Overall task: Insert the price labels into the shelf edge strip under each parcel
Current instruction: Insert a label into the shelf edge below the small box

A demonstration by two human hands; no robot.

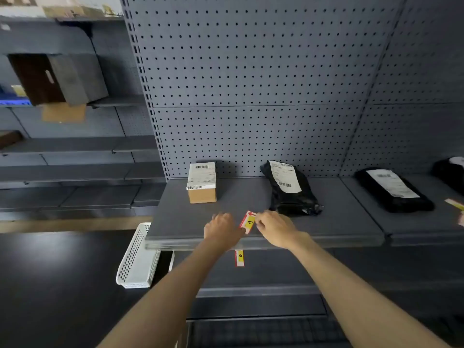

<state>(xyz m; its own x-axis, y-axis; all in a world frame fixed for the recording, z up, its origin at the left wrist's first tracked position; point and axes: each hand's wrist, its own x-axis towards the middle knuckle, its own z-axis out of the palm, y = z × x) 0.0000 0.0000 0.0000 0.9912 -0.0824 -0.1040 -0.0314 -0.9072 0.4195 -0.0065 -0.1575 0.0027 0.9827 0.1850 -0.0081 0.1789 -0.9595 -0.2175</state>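
Observation:
A red, white and yellow price label (248, 221) lies between my two hands on the grey shelf (175, 217), near its front edge. My left hand (222, 229) pinches its lower end and my right hand (275, 227) pinches its upper right side. Behind them stand a small cardboard parcel (202, 183) and a black bag parcel (288, 188). The shelf edge strip (326, 242) runs below my hands. A second label (239, 258) hangs under the strip. Another black parcel (391, 189) lies on the adjoining shelf to the right.
A white perforated basket (136, 259) hangs at the shelf's left corner. A grey pegboard wall (251, 84) backs the shelf. Another yellow label (454, 204) and a fourth dark parcel (449, 172) show at the right edge. Lower shelves (256, 290) sit beneath; more shelving with boxes stands left.

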